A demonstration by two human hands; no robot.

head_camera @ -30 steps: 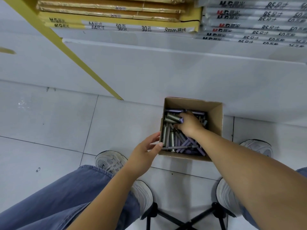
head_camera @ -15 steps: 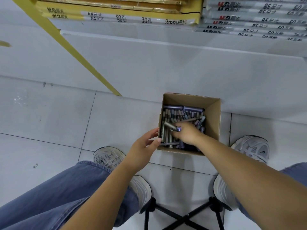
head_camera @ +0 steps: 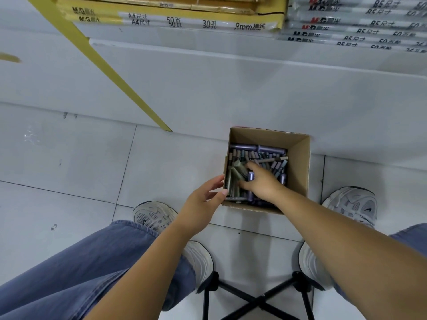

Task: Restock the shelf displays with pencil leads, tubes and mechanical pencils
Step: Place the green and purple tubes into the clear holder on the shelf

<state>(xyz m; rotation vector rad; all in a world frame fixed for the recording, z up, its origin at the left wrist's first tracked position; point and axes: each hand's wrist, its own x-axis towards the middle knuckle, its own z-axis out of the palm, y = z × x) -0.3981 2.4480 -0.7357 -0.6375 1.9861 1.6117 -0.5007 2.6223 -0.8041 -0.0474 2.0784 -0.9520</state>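
Purple and grey-green tubes [head_camera: 256,158], little smooth cylinders with caps, are heaped every which way inside a plain brown cardboard box [head_camera: 298,162] sitting on the floor against the shelf base [head_camera: 231,88]. A few lie in a neat row along the back, and a couple of grey-green ones tilt up on top of the pile.

My right hand [head_camera: 263,183] is down in there, thumb and forefinger curled round one purple tube [head_camera: 251,176], so just a light pinch. My left hand [head_camera: 201,202] is loose with nothing in it, the thumb tip touching the box's left wall.

Outside the box it's glossy pale floor tiles [head_camera: 69,158] with thin dark grout lines. My scuffed mesh sneakers [head_camera: 157,215] sit either side, soft blue denim jeans [head_camera: 80,269] above them, and black crossed stool legs [head_camera: 258,299] are under me. Up top are flat shrink-wrapped paper packs [head_camera: 184,21], yellow and shiny.
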